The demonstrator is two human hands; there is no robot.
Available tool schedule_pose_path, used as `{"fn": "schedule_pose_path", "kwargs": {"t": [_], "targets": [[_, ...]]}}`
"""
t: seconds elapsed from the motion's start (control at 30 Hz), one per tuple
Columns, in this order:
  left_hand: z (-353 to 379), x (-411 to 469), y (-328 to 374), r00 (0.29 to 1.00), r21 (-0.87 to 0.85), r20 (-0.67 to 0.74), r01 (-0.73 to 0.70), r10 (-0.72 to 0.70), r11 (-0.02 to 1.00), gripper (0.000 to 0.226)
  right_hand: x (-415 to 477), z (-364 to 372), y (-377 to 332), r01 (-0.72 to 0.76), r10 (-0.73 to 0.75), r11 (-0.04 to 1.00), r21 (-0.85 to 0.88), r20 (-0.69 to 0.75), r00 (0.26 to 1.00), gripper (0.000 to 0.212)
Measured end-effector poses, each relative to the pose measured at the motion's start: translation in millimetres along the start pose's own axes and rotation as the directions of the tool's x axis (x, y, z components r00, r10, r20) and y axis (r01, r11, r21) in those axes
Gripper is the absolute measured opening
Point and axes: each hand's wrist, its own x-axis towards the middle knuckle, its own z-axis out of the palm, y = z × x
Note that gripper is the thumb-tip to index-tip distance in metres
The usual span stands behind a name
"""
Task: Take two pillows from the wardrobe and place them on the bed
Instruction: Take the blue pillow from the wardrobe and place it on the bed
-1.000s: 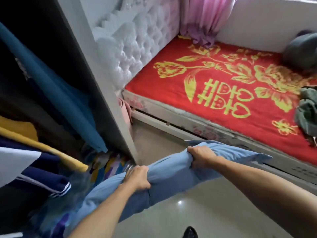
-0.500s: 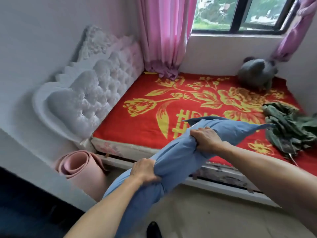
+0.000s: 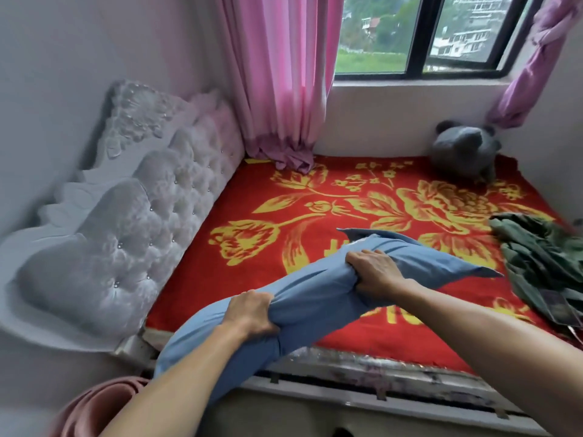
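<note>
You've swung the soft blue pillow (image 3: 318, 298) over the red, flower-patterned bed (image 3: 362, 197); left hand (image 3: 252, 312) and right hand (image 3: 373, 272) clench its bunched, seemingly cotton fabric.

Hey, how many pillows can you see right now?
1. A blue pillow held over the bed's near edge, gripped by the left hand and right hand. None lies on the red blanket yet; the wardrobe is out of view.
</note>
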Motion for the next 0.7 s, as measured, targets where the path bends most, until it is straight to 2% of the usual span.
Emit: {"fn": "schedule_pose_path", "kwargs": {"t": [0.17,0.3,0.5,0.7], "targets": [[0.9,69.1,-44.9,0.997,-0.019,0.037,0.069,-0.068,0.997,0.044,99.3,30.4,6.0,0.071,-0.071,0.997,0.041,-0.009,0.997,0.028],[1.8,120.3,-86.4,0.987,-0.017,0.083,0.14,-0.139,0.99,0.042,188.6,59.1,6.1,0.145,-0.147,0.989,0.038,0.056,0.988,0.033],[-15.2,176.4,-147.1,0.966,-0.001,0.07,0.248,-0.247,0.969,0.027,297.2,82.1,-11.2,0.208,-0.21,0.978,0.029,0.141,0.967,0.033],[-13.3,215.7,-211.9,0.971,0.016,0.033,0.237,-0.238,0.971,0.024,382.6,94.8,-47.8,0.249,-0.243,0.968,-0.028,0.131,0.961,0.029]]}}
